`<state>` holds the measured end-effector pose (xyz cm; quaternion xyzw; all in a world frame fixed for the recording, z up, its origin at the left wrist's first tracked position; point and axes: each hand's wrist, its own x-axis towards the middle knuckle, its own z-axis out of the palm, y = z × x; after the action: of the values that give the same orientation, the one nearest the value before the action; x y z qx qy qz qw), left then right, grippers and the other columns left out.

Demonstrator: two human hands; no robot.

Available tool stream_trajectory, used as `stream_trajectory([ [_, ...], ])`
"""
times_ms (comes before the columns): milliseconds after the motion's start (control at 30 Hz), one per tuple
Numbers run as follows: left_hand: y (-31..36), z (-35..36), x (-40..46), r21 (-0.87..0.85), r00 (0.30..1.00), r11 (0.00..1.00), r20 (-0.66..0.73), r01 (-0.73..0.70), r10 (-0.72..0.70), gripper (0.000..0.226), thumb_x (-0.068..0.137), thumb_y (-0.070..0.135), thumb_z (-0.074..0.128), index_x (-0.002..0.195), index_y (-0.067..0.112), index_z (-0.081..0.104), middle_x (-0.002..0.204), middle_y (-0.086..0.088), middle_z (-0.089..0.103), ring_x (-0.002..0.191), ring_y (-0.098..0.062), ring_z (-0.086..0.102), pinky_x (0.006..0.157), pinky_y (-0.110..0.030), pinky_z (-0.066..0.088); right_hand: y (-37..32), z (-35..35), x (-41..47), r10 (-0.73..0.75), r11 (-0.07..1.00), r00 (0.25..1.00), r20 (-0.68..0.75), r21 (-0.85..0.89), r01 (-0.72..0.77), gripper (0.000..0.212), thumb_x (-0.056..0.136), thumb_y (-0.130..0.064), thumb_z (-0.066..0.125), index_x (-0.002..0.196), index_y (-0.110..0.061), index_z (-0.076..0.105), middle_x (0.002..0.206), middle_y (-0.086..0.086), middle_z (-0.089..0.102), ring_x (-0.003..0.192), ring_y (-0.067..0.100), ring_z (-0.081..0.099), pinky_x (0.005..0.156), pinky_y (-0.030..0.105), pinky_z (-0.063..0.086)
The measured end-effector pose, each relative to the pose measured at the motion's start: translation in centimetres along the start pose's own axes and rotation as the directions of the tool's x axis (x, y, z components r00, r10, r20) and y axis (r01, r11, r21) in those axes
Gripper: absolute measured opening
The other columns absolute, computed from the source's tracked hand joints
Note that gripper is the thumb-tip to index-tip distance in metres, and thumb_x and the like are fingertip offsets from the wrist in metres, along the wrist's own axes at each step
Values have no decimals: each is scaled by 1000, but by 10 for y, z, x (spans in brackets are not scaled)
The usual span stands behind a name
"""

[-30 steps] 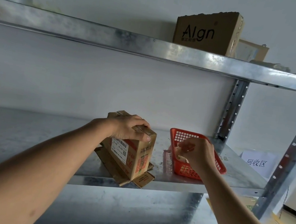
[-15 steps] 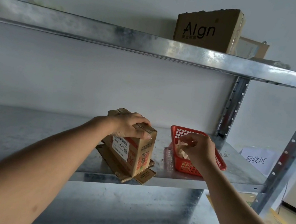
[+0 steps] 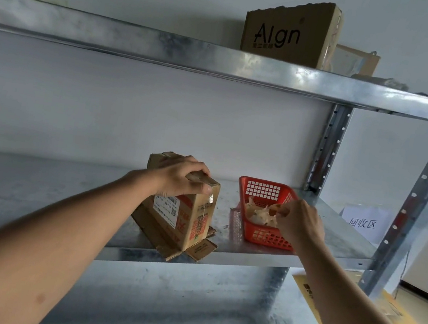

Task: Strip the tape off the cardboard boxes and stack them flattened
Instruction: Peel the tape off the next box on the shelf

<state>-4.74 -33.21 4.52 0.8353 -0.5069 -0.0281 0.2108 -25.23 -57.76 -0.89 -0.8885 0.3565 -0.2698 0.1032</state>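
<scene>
L hand [image 3: 177,175] clamps top of cardboard box [image 3: 185,213], upright on flattened cardboard [image 3: 172,247], mid shelf [image 3: 36,190]; prob. steadying it. R hand [image 3: 299,221] over red basket [image 3: 260,234], fingertips pinching tape scrap [image 3: 260,213], prob. binning it.

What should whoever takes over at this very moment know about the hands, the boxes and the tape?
Left hand grips the top of the small cardboard box, which stands upright on flattened cardboard on the middle shelf.
Right hand pinches crumpled tape over the red basket beside the box.
Done: some tape is already in the basket.
Left: a tape strip remains at the box's top corner; strip it, flatten the box, stack it. The Aign box sits on the top shelf.
</scene>
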Motion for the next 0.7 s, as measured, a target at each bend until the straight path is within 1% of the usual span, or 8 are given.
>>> stream_trajectory([
  [100,6,5,2,-37,999,998,-20,-50,49,70,72,86,49,127,43,57,127,13,51,121,-16,50,101,-48,46,7,-6,3,16,998,1000,11,-65,-15,21,94,-10,58,82,-18,74,84,5,71,71,23,67,66,42,64],
  [200,23,6,7,-89,995,992,-48,-93,89,74,70,86,50,128,42,57,127,13,50,118,-13,53,86,-31,46,12,-8,8,6,998,1000,29,-70,-4,20,91,-7,60,78,-17,72,83,5,72,70,23,67,65,41,64],
  [233,31,7,10,-101,994,989,-51,-106,101,73,70,86,51,128,42,57,127,14,50,118,-12,52,85,-30,46,13,-8,8,-3,998,999,33,-57,5,18,91,-7,63,78,-17,73,85,4,73,71,23,68,67,41,64],
  [333,50,13,20,-101,988,983,-19,-153,152,69,72,81,53,126,39,59,125,12,51,118,-11,51,97,-38,48,16,-9,11,-62,997,998,26,39,61,6,88,-14,79,88,-20,79,93,1,76,76,19,69,72,41,64],
  [400,57,16,25,-77,986,983,6,-164,165,67,72,80,53,125,39,59,125,12,52,120,-12,50,103,-42,46,18,-8,13,-107,991,994,25,85,105,11,83,-19,86,90,-23,79,95,-1,75,77,16,68,74,40,64],
  [533,58,25,28,-83,991,990,55,-117,122,47,71,81,55,113,58,54,126,17,50,120,-7,48,102,-40,46,24,-6,23,-195,977,980,-38,82,198,6,86,-19,82,88,-24,79,106,-2,64,90,15,59,81,32,57],
  [633,58,28,29,-98,993,990,46,-102,106,40,70,83,53,106,65,52,123,26,48,116,2,46,94,-34,43,24,-3,29,-246,953,967,-70,167,254,14,93,-15,74,105,-20,80,104,1,76,87,15,69,82,33,59],
  [700,59,29,31,-99,993,989,44,-108,113,42,70,84,53,108,64,52,122,27,48,115,4,46,91,-32,42,20,-4,29,-251,924,963,-98,274,268,26,92,-18,76,117,-24,75,101,-3,77,83,11,71,82,33,60],
])
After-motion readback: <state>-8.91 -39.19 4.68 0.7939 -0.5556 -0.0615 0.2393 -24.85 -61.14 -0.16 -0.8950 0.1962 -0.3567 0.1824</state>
